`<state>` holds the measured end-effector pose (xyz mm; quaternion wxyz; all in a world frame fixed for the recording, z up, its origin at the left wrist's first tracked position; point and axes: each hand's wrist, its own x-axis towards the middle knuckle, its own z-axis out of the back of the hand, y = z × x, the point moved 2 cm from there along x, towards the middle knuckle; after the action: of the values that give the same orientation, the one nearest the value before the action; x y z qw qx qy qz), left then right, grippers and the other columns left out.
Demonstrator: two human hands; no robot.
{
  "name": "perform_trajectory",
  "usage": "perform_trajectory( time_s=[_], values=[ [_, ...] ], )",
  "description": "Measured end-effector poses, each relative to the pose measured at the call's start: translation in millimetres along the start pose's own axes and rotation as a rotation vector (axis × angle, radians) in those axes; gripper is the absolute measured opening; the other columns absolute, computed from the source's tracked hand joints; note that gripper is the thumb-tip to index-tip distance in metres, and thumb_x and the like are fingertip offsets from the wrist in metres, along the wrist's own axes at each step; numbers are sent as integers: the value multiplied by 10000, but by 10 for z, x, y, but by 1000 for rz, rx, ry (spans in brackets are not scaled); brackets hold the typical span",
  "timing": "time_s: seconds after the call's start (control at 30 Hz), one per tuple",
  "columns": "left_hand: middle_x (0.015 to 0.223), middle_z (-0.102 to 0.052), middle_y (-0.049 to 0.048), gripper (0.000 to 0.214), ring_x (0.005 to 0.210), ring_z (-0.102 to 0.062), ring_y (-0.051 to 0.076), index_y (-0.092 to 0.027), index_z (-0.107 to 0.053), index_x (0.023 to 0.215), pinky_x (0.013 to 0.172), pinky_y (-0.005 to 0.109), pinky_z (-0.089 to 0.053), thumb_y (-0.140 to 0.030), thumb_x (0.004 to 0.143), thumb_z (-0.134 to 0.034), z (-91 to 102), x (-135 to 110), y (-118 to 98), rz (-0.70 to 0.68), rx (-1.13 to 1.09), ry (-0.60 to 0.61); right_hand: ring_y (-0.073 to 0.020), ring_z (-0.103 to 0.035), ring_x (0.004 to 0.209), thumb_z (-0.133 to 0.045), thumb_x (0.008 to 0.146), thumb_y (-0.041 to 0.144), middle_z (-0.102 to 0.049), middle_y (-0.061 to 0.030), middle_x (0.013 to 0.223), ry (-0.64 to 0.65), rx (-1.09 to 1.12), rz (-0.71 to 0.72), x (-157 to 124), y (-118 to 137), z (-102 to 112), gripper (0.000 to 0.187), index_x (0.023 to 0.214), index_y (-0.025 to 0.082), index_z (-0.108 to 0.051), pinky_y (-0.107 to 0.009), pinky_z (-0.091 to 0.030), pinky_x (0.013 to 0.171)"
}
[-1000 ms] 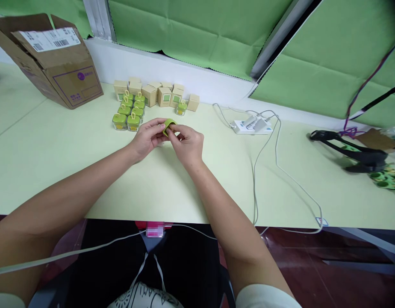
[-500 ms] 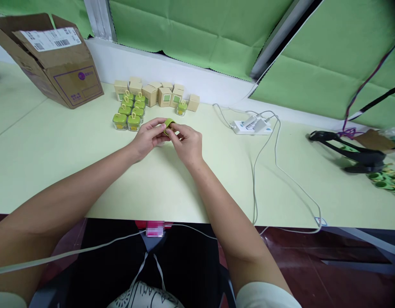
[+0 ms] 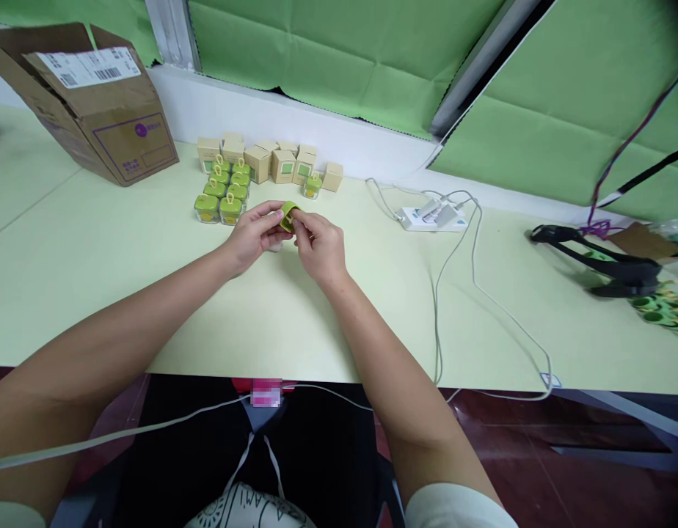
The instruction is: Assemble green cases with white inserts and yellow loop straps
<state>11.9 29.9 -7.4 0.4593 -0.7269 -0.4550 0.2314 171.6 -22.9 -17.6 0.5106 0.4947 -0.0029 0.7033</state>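
a: what's in the hands?

b: a small green piece (image 3: 288,215), held up just above the table (image 3: 317,323), out in front of the person. the left hand (image 3: 254,233) is closed round it from the left side, fingertips pinching, so it sits steady. the right hand (image 3: 318,242) is curled too, its fingertips pressed on the piece's right edge, as if to work at it while the other hand braces.

a: can you see what it is exactly?

b: not quite, the fingers hide most of it. it looks the same green as the tops of the little clear jars (image 3: 221,192) lined up in two short rows just beyond the left hand.

a: and behind those?

b: a huddle of small tan boxes (image 3: 273,163) against the white ledge, with one more jar (image 3: 312,184) standing apart to the right of them. all within an easy reach, i'd guess that's why they are grouped there.

a: anything else about?

b: a cardboard carton (image 3: 97,103) at the far left, a white power strip (image 3: 431,217) with cables trailing toward the near edge, and a black tool (image 3: 603,257) far right beside some green rings (image 3: 663,308).
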Motion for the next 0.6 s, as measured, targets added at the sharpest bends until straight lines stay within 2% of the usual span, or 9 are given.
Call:
perform_trajectory(
  time_s=[0.37, 0.6],
  values=[
    [954, -807, 21, 302, 830, -769, 127, -172, -779, 1056, 851, 281, -661, -311, 853, -955, 1, 1, 1, -6, 18, -26, -195, -782, 908, -564, 1073, 218, -859, -83, 1098, -38, -106, -22, 9, 47, 41, 321, 1205, 251, -854, -330, -641, 872],
    [983, -818, 23, 357, 844, -779, 134, -184, -783, 1066, 859, 287, -661, -357, 829, -985, 4, -7, 5, -22, 59, -21, -207, -781, 908, -593, 1056, 216, -853, -93, 1120, -15, -143, -37, 9, 50, 29, 304, 1207, 252, -855, -335, -634, 854]
  ],
)
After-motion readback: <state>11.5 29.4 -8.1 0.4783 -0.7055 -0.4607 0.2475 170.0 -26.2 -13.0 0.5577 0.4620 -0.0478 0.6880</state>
